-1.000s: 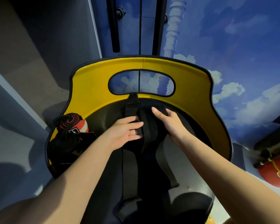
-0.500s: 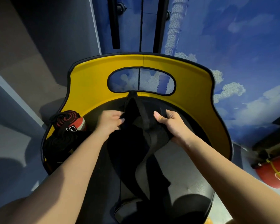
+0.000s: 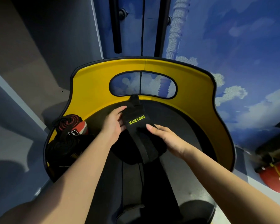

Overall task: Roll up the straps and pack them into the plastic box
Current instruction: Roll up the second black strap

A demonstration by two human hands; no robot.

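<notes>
While left hand (image 3: 113, 122) grasps the black strap (image 3: 137, 122) edge at 9 o'clock, right hand (image 3: 166, 136) lies flat, released, pinning it for rolling.

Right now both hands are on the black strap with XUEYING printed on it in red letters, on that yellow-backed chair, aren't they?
Not quite: the head view shows the XUEYING lettering in yellow-green, not red. The rest holds: the left hand and right hand are both on the black strap, over the seat of the yellow-backed chair.
</notes>
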